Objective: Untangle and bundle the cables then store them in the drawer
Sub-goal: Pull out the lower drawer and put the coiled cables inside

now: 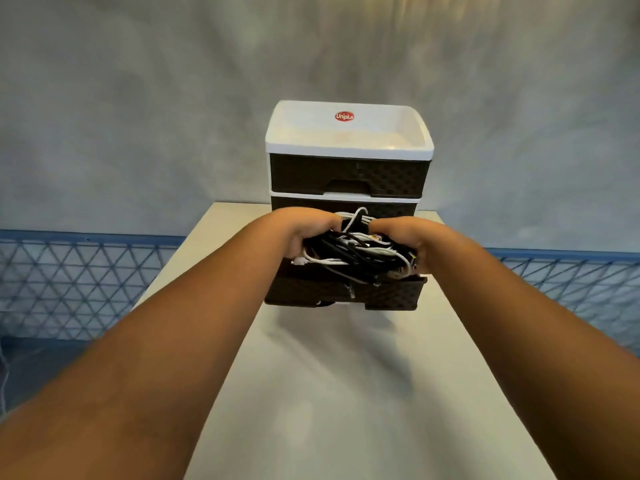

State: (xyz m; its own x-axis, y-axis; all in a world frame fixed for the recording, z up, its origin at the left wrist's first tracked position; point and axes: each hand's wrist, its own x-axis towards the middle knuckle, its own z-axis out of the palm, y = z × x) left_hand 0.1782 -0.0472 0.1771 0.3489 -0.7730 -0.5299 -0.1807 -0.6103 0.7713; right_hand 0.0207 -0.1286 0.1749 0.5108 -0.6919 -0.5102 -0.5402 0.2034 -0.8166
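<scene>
Setting: staged recording corner, not a lived-in room. Mottled grey backdrop wall point(138, 116) fills upper frame; blue mesh barrier point(86, 282) at both sides; plain white worktop point(329, 393); small plastic drawer unit point(348, 157) centre.

Single head view, looking forward and down, close over table point(346, 393)

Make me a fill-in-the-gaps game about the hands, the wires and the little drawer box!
1. The left hand and right hand hold a bunch of black and ____ cables.
2. The cables are above the pulled-out ____ drawer.
3. The top drawer is ____.
4. The red sticker sits on the unit's ____ top.

Missing words: white; bottom; closed; white
</scene>
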